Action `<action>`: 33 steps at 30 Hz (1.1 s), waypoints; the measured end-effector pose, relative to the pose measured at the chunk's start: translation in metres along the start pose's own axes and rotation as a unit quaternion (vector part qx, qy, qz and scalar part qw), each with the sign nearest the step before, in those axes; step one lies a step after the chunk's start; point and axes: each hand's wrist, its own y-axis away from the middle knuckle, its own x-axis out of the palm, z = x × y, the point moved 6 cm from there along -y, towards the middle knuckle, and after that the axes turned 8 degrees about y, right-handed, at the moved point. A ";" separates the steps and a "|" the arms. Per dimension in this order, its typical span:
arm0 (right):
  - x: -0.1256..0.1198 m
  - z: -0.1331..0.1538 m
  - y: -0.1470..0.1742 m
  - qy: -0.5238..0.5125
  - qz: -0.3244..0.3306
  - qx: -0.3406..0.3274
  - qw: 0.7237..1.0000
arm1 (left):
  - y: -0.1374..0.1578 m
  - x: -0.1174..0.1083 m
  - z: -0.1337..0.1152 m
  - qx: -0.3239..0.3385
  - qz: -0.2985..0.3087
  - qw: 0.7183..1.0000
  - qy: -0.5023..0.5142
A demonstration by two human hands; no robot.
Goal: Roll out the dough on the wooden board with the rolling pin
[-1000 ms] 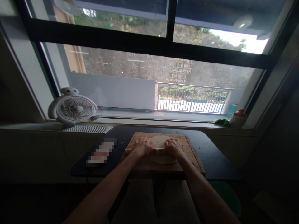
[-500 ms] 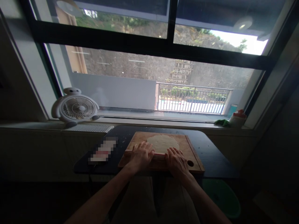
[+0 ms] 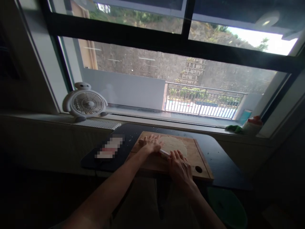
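A slim rolling pin (image 3: 165,153) lies aslant, its left end farther from me, at the near edge of a flat sheet of pale dough (image 3: 175,145). Over the pin's left part is my left hand (image 3: 152,143), fingers curved across it and pointing forward. My right hand (image 3: 180,163) holds down the right end in the same way, nearer to me. Both palms hide much of the pin. Underneath is a wooden cutting board (image 3: 152,165) with a groove and a round hole at its right corner.
The board stands on a dark table (image 3: 219,162) by a window. A blurred-out flat item (image 3: 111,148) lies at the table's left. On the sill are a white fan (image 3: 89,103), a green cloth (image 3: 234,128) and a bottle (image 3: 252,125). A green stool (image 3: 226,206) is below right.
The pin has turned from nearly level to aslant. My left hand has moved forward with its end, while my right hand stays close to the near side. The view has tilted slightly.
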 end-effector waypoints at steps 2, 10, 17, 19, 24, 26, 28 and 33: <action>-0.002 0.009 0.007 -0.004 0.005 -0.008 1.000 | 0.017 0.000 0.010 0.012 -0.006 1.000 -0.008; -0.004 0.009 0.002 -0.024 -0.015 -0.012 1.000 | 0.022 -0.001 0.009 0.009 0.010 1.000 -0.017; 0.003 -0.015 -0.014 -0.012 -0.018 0.023 0.999 | -0.029 0.009 -0.009 -0.009 0.041 0.999 -0.006; 0.001 -0.011 -0.010 -0.017 -0.025 0.016 0.999 | -0.025 0.008 -0.008 0.001 0.035 0.999 -0.007; -0.007 0.007 0.008 -0.035 -0.035 -0.008 0.999 | 0.018 0.000 0.007 0.023 0.009 1.000 -0.019; -0.009 0.014 0.015 -0.038 -0.038 -0.018 0.998 | 0.034 -0.003 0.014 0.036 -0.005 0.999 -0.030; -0.010 0.017 0.019 -0.039 -0.039 -0.026 0.998 | 0.042 -0.005 0.017 0.044 -0.010 0.998 -0.042; -0.010 0.009 0.008 -0.032 -0.034 -0.017 0.999 | 0.023 -0.001 0.011 0.013 0.028 0.999 -0.039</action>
